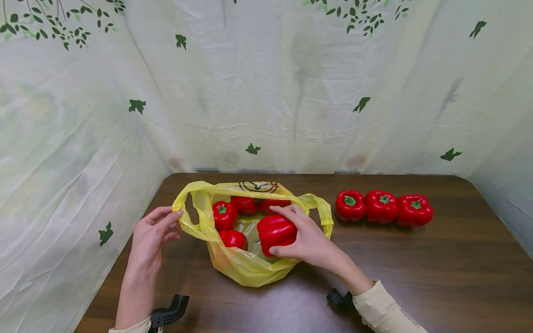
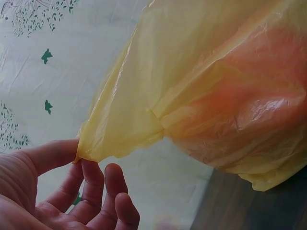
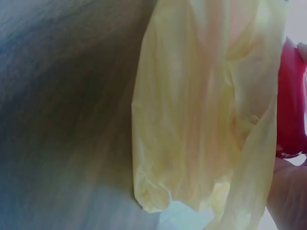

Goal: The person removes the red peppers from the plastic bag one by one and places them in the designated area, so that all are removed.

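Note:
A yellow plastic bag (image 1: 250, 273) stands with its mouth spread on the dark wooden table. Several red bell peppers lie inside, among them one with its green stem upward (image 1: 225, 215). My left hand (image 1: 151, 231) pinches the bag's left handle between thumb and fingertips; the left wrist view shows this pinch on the yellow plastic (image 2: 120, 110) up close. Over the right part of the opening, my right hand (image 1: 308, 238) grips a red bell pepper (image 1: 275, 233) lying on its side. In the right wrist view, the bag's side hides much of that pepper (image 3: 290, 100).
To the right of the bag, three red bell peppers (image 1: 381, 206) stand in a row on the table (image 1: 416, 277), stems up. A pale curtain (image 1: 266, 92) with green leaf and bird prints hangs behind and beside the table.

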`<move>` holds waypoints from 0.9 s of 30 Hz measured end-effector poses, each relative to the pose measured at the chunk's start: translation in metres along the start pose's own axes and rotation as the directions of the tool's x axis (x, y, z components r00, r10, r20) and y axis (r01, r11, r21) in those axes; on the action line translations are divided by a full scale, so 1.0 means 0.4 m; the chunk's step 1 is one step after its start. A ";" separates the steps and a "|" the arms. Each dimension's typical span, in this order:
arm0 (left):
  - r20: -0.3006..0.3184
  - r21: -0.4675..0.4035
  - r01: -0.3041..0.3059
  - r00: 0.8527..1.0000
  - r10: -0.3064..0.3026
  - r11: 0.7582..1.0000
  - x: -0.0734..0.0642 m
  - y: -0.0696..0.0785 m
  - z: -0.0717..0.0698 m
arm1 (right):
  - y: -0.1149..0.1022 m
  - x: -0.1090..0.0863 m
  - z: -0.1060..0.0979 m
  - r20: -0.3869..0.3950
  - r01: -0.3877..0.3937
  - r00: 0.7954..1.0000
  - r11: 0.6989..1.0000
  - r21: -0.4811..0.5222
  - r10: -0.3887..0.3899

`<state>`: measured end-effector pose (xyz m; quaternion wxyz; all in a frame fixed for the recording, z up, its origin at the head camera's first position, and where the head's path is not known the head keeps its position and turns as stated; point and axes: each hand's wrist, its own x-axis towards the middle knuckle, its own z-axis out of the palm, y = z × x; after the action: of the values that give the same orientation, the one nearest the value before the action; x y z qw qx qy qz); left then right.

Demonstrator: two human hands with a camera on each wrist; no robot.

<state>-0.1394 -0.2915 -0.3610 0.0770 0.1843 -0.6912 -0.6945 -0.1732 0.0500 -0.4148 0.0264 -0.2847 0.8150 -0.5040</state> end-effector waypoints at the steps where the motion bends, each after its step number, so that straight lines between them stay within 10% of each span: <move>1: -0.001 0.000 0.001 1.000 -0.001 1.000 0.000 0.001 0.000 | -0.001 -0.001 -0.002 -0.003 0.006 1.000 1.000 -0.001 -0.006; 27: -0.019 0.006 0.015 1.000 -0.014 1.000 -0.001 0.002 0.004 | -0.013 -0.069 -0.074 0.014 0.135 0.991 0.982 -0.135 -0.134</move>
<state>-0.1398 -0.2898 -0.3602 0.0777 0.1960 -0.6913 -0.6911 -0.1576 0.0857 -0.4025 -0.0251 -0.3415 0.8262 -0.4474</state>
